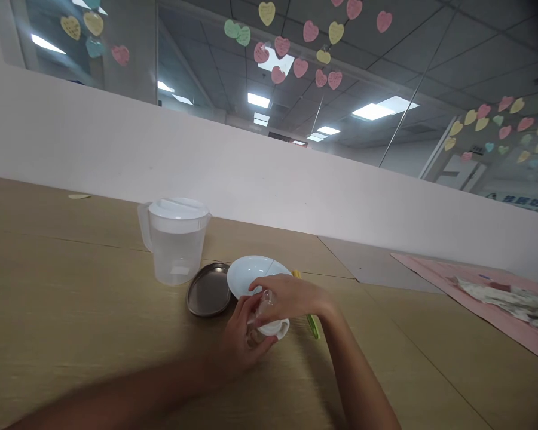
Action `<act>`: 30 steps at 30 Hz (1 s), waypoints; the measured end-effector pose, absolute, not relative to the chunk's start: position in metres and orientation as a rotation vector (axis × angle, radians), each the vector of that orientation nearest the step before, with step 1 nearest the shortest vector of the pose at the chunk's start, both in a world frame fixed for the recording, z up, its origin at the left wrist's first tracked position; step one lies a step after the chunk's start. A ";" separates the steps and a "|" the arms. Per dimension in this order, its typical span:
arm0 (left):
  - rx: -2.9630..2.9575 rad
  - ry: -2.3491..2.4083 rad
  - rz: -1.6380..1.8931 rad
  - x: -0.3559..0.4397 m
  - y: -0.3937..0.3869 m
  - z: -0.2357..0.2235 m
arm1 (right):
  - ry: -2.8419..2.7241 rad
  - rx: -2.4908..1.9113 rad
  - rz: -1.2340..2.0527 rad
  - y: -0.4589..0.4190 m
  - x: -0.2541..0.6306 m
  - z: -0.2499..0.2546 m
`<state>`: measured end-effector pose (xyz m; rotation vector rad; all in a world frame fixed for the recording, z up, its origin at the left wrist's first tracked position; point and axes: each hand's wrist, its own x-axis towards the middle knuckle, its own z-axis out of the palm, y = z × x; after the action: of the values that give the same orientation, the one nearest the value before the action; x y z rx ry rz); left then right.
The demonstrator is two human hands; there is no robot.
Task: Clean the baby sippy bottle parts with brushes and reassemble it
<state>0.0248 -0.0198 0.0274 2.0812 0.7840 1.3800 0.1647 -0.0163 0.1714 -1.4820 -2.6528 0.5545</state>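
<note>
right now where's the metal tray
In the head view, the metal tray lies on the table left of center, between the lidded pitcher and the pale blue bowl.

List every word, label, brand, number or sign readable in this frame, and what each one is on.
Wall sign at far right, beyond the glass: blue Chinese characters, seemingly including "居坊"; the rest is blurred or cut off.
Dark sign panel beyond the glass: reddish marks, too small to read.
Heart-shaped sticky notes on the glass: faint handwriting on some, too small to read.
Lidded pitcher: no legible text.
</note>
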 end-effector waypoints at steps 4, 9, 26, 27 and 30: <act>2.061 0.746 1.411 0.026 -0.022 0.030 | -2.616 -1.479 0.637 -0.021 0.175 0.178; 2.091 0.810 1.442 0.026 -0.022 0.026 | -2.639 -1.435 0.647 -0.021 0.179 0.181; 2.033 0.824 1.478 0.027 -0.025 0.025 | -2.212 -1.475 0.482 -0.032 0.194 0.195; 2.037 0.824 1.485 0.027 -0.025 0.024 | -2.206 -1.507 0.463 -0.021 0.196 0.188; 2.070 0.819 1.547 0.027 -0.022 0.022 | -2.247 -1.676 0.360 0.013 0.194 0.160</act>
<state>0.0272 -0.0221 0.0217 2.0705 0.8190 1.5468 0.1936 0.0130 0.1596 -1.6759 -2.2473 0.3603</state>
